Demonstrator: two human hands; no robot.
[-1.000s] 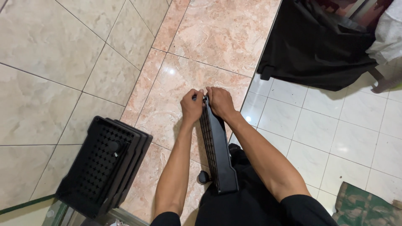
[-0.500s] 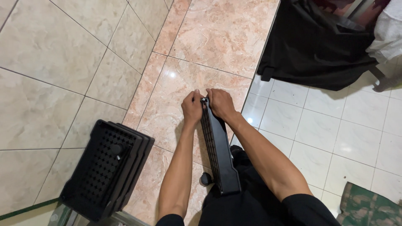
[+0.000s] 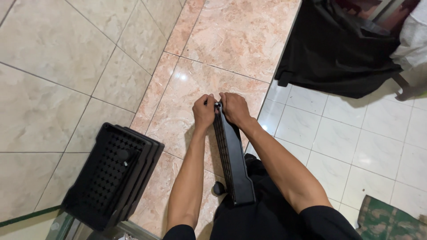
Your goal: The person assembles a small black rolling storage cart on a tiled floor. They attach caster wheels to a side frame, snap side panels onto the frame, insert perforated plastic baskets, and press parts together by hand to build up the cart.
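My left hand (image 3: pixel 203 111) and my right hand (image 3: pixel 234 108) meet at the far end of a black perforated tray (image 3: pixel 232 164) that I hold on edge, standing nearly upright along my lap. Both grips are closed: the fingers of each hand curl around the tray's top corner, left hand on its left face, right hand on its right face, thumbs nearly touching over the rim. I cannot tell whether anything small is pinched between the fingertips. The tray's near end rests against my black trousers (image 3: pixel 267 218), and nothing sits in it that I can see from this edge-on angle. A small black round knob (image 3: pixel 218 188) lies on the floor just left of the tray's near end.

Further left of the tray, well apart from it, a stack of black trays (image 3: pixel 111 175) of the same perforated kind lies flat on the floor, nested one inside another. The top tray holds a small dark round piece (image 3: pixel 122 155) near its middle; the rest of it shows only rows of holes.

Beyond the tray, to its far right, a black cloth-covered object (image 3: pixel 338 49) stands on the white tile floor (image 3: pixel 356 146). Pink marbled floor tiles (image 3: pixel 231 40) lie directly ahead of the tray. To its near right, a corner of green patterned mat (image 3: pixel 391 222) shows.
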